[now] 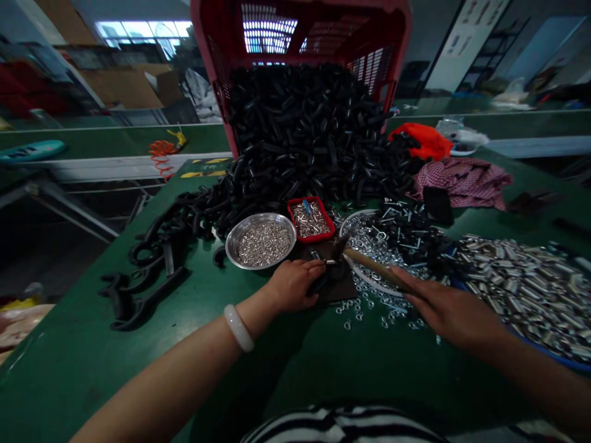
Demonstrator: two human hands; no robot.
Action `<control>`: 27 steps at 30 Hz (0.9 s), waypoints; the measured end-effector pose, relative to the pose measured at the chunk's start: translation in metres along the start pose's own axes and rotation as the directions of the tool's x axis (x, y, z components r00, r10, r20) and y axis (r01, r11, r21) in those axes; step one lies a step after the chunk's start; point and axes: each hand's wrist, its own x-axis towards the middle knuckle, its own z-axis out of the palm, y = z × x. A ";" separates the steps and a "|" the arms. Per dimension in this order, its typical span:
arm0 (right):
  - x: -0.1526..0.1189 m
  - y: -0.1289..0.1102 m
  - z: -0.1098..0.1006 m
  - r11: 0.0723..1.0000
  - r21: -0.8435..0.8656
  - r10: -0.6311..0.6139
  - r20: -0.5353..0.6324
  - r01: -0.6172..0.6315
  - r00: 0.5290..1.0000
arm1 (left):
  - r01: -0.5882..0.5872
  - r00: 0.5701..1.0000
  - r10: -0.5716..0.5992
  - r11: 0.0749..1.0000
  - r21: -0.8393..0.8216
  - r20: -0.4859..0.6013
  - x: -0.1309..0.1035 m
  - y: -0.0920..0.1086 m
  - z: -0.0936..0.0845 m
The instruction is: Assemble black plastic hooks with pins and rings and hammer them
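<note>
The right hand (452, 307) wraps its grip around a hammer (376, 267). The left hand (294, 283) curls its grip around a black part (318, 284) (over a dark plate (345, 291)).

hammer head (340, 246): blurred | red crate (217, 80): top cut off | blue tray (547, 351): cut off right | black piece (318, 285) by left hand (295, 283): partly hidden

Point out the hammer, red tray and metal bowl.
Hammer (376, 268): head view, on the wooden handle.
Red tray (318, 238): head view, on the near rim.
Metal bowl (233, 245): head view, on the left inner wall.
</note>
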 end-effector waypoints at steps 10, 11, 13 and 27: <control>-0.004 -0.028 0.004 0.997 0.080 -0.010 -0.061 0.015 0.998 | 0.227 0.968 -0.239 0.964 -0.135 -0.077 -0.012 -0.010 0.014; -0.003 -0.027 0.008 0.997 0.077 -0.034 0.021 0.033 0.999 | 0.232 0.968 -0.243 0.963 -0.136 -0.064 -0.012 -0.010 0.015; 0.000 -0.025 0.011 0.994 0.098 -0.058 0.078 0.050 0.995 | 0.242 0.967 -0.250 0.960 -0.138 -0.044 -0.011 -0.010 0.014; 0.000 -0.024 0.011 0.998 0.055 0.037 -0.086 -0.032 0.996 | 0.273 0.958 -0.281 0.954 -0.121 -0.052 -0.011 -0.012 0.015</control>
